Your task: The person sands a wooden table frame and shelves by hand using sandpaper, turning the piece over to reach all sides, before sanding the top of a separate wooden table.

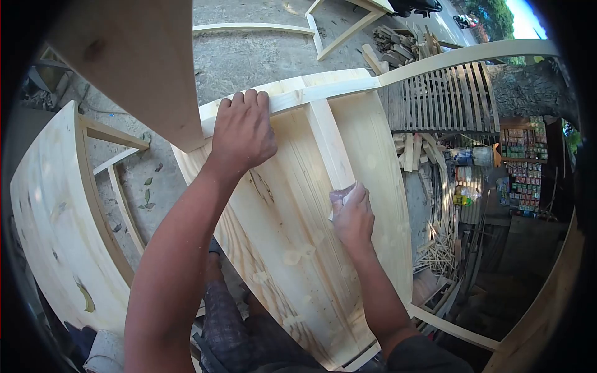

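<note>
**Pale pine, both hands on the curved panel**

Pine boards everywhere, bare and unfinished. Far left: a second curved panel (50, 217) standing on edge, its rib frame facing inward, leaves scattered on the concrete ground (249, 56) beside it. Above, close to the camera, a broad plank (134, 59) slanting down across the upper left corner.

Centre: the large curved panel (292, 248), tilted away from the viewer, grain running lengthwise, a central rib (329, 146) running down from its top rail (311, 93). Left hand (242, 130) clamped over that top rail, fingers curled over the far edge, thumb side on the near face. Right hand (352, 217) lower down, just beside the rib, pressed flat on the panel face, fingers closed around a small folded piece of sandpaper (341, 194), only its upper corner showing above the knuckles. Patterned trousers below, between the forearms.

Right of the panel: a long bent strip (472, 53) arcing off the top rail, a slatted frame (444, 96) behind it, offcuts and thin sticks (438, 248) heaped lower down, then a stall (525, 165) hung with small coloured packets at the far right.
</note>
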`<state>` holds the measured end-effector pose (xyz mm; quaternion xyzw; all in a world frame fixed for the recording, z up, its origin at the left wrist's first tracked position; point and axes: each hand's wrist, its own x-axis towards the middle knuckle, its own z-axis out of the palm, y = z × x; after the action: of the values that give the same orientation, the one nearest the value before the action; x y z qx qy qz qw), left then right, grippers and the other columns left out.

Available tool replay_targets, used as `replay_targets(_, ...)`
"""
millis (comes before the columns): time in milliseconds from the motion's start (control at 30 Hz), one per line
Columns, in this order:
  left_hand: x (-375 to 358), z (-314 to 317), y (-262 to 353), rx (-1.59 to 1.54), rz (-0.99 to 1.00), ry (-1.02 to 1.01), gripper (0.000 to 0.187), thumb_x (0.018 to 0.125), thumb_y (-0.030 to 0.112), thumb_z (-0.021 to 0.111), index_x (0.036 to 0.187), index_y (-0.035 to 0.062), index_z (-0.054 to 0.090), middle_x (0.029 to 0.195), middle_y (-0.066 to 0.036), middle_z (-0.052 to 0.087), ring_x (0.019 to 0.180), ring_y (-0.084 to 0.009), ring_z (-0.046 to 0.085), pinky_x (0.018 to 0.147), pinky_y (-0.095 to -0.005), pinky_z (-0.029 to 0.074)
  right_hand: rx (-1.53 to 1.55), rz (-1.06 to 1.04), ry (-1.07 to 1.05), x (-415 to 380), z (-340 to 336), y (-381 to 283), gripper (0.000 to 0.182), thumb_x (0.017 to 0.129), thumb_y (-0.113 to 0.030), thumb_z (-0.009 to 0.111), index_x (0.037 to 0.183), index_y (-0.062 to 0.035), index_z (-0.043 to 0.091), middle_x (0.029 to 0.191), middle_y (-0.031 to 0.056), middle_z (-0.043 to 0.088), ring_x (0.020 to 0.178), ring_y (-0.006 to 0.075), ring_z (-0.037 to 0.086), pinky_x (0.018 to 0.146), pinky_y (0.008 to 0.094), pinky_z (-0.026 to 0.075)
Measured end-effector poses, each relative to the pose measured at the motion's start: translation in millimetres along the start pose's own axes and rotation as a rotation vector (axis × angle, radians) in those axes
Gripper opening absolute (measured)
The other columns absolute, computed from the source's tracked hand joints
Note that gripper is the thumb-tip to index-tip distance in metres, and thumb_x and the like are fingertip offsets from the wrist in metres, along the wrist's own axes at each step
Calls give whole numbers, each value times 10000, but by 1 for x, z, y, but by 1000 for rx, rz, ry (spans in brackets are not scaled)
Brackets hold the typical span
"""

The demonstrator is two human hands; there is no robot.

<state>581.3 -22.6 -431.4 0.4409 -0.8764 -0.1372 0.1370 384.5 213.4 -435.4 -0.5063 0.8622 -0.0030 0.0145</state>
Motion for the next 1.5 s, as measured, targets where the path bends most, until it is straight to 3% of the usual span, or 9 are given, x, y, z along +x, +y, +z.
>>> replay_targets(300, -5, 9, -1, 71, 61, 6, 509, 834, 172, 683, 1294, -6, 554, 1123, -155, 608, 1064, -330, 617, 916, -462, 465, 28, -136, 139, 141, 7, -78, 491, 954, -377, 700, 1126, 42, 509, 1098, 252, 654, 964, 380, 721, 788, 439, 628)
replay_targets(533, 1, 3, 11, 121, -9, -61, 485, 832, 196, 694, 1254, -1, 558, 1116, -158, 600, 1073, -342, 620, 909, -481, 469, 93, 67, 34, -136, -12, 78, 650, 913, -309, 748, 1348, 66, 443, 1093, 228, 604, 993, 446, 641, 853, 526, 523)
replay_targets(700, 5, -1, 10, 133, -7, -66, 534, 827, 223, 700, 1281, -8, 542, 1130, -168, 596, 1084, -355, 617, 925, -488, 472, -49, 20, 90, 9, 5, -9, 483, 907, -360, 744, 1123, 9, 518, 1033, 204, 629, 975, 379, 668, 872, 498, 511)
replay_targets(867, -1, 10, -8, 117, 145, 54, 599, 853, 226, 692, 1368, -16, 507, 1220, -205, 602, 1164, -407, 598, 984, -519, 478, -96, 52, 283, 151, 23, -107, 565, 971, -381, 642, 1310, 64, 564, 1126, 181, 664, 1026, 277, 665, 909, 409, 500)
replay_targets(1167, -5, 17, -18, 224, 324, 93, 626, 1054, 384, 584, 1512, -7, 411, 1478, -251, 468, 1409, -442, 430, 1147, -560, 363, 10, 93, -58, -369, 3, 258, 863, 735, -261, 906, 1376, 40, 414, 1156, 221, 609, 1052, 412, 611, 961, 562, 463)
replay_targets(1233, -16, 14, 22, 245, 583, 147, 687, 1058, 445, 560, 1546, -3, 375, 1587, -220, 361, 1523, -430, 280, 1231, -599, 255, -111, 144, -63, -423, -2, 290, 860, 751, -304, 903, 1370, 39, 413, 1143, 219, 601, 1046, 405, 603, 1003, 571, 444)
replay_targets(1333, -40, 31, 147, 184, 1100, -189, 863, 939, 501, 665, 1554, -21, 359, 1501, -242, 451, 1457, -429, 381, 1224, -567, 294, 40, 111, 6, -344, 12, 239, 755, 812, -357, 855, 1315, 66, 482, 1161, 232, 600, 1090, 383, 598, 1064, 599, 399)
replay_targets(1433, -69, 68, 267, 154, 1121, -756, 827, 867, 561, 689, 1382, -52, 480, 1316, -235, 580, 1272, -435, 526, 1122, -511, 421, 27, 73, 111, -191, 16, 134, 653, 857, -391, 795, 1266, 39, 524, 1056, 183, 630, 1022, 316, 624, 971, 495, 461)
replay_targets(1500, -63, 74, 283, 210, 1298, -708, 766, 836, 540, 722, 1290, -35, 498, 1223, -214, 587, 1159, -412, 562, 1034, -509, 464, -15, 74, 132, -177, 19, 132, 648, 873, -423, 770, 1260, 41, 537, 996, 168, 644, 999, 308, 635, 945, 478, 475)
